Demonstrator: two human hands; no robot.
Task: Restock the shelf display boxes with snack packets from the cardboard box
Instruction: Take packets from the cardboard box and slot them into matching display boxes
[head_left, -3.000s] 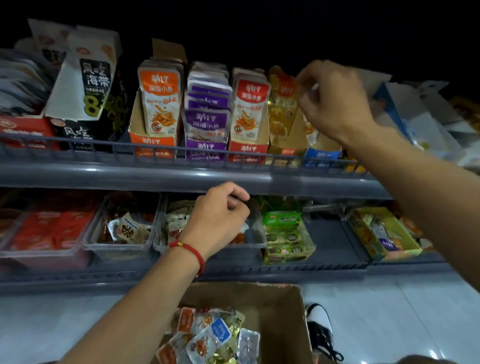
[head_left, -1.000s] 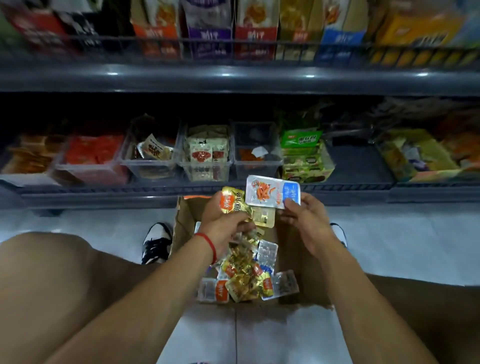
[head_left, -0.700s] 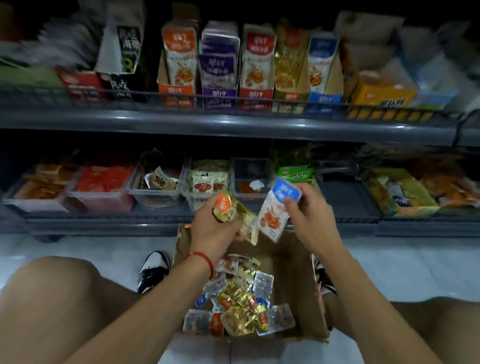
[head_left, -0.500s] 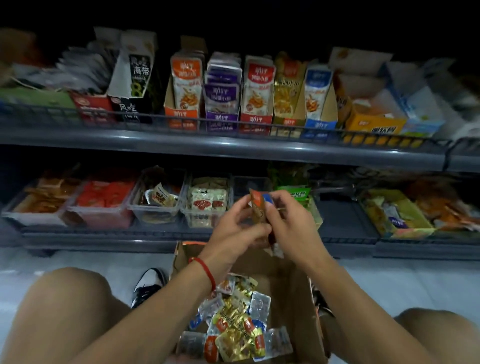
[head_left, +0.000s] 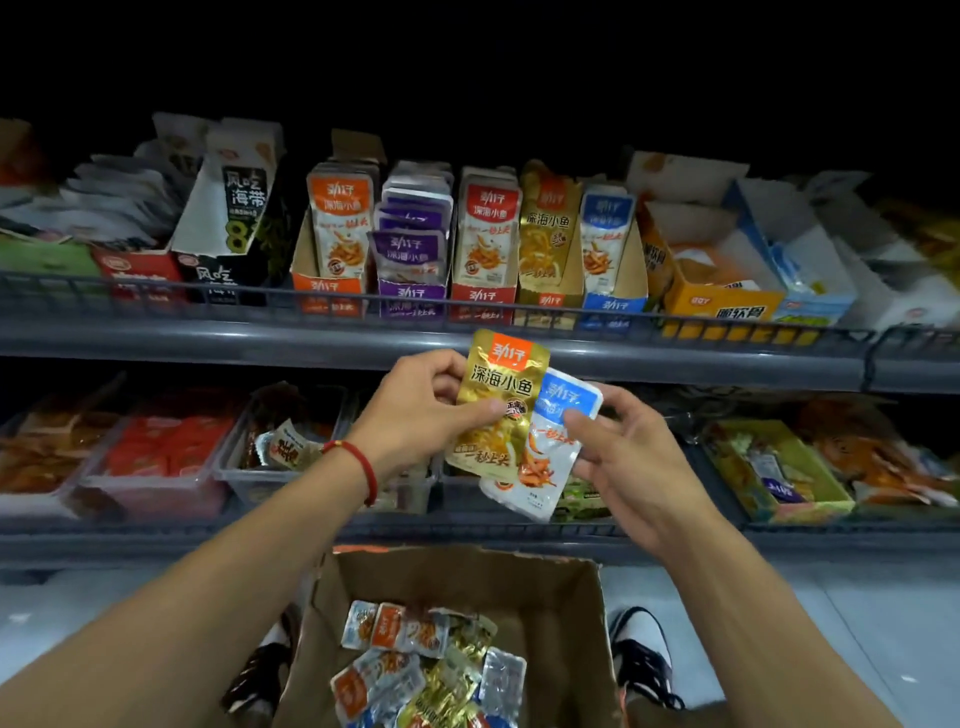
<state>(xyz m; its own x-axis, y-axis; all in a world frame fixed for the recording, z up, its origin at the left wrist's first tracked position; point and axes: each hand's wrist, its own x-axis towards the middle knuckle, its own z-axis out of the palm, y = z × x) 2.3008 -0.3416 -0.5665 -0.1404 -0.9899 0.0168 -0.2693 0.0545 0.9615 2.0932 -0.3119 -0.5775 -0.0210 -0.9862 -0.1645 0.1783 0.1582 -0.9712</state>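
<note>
Left hand (head_left: 415, 410): pinching gold packet (head_left: 498, 405), upright.
Right hand (head_left: 631, 457): gripping blue packet (head_left: 545, 457), overlapping behind gold.
Box (head_left: 561, 613): holding perhaps 10 loose packets.

Gold snack packet (head_left: 496, 402) held upright in front of the shelf edge, overlapping a white-and-blue packet (head_left: 540, 457) tilted just right of it. Open cardboard box (head_left: 561, 613) near, on the floor, with loose orange, gold and clear packets (head_left: 426, 665) heaped inside. Display boxes (head_left: 470, 249) in orange, purple, red, gold and blue in a row on the far upper shelf, packets upright inside.
</note>
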